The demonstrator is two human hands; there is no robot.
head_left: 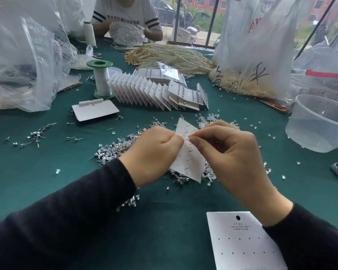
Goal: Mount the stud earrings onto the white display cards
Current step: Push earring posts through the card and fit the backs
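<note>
**A Tiny Pin Meets the Card**

What could go wrong? The pile of loose studs (pixel 113 149) lies on the left, right under the work. A dropped stud would get lost in it. The pin is very thin. A hard push could bend it, or it could miss its little hole and poke the paper. A tight squeeze could crease the card.

Now the hands. The left hand (pixel 154 151) curls its fingers and pinches the left edge of the white card (pixel 189 164), holding it up over the green table (pixel 66 172). The card is tilted, and a few pins stick through it. The right hand (pixel 228 151) presses thumb and first finger together on the end of a stud earring (pixel 186 140). Its pin lies against the middle of the card. A blank card (pixel 240 242) lies flat near the right sleeve.
</note>
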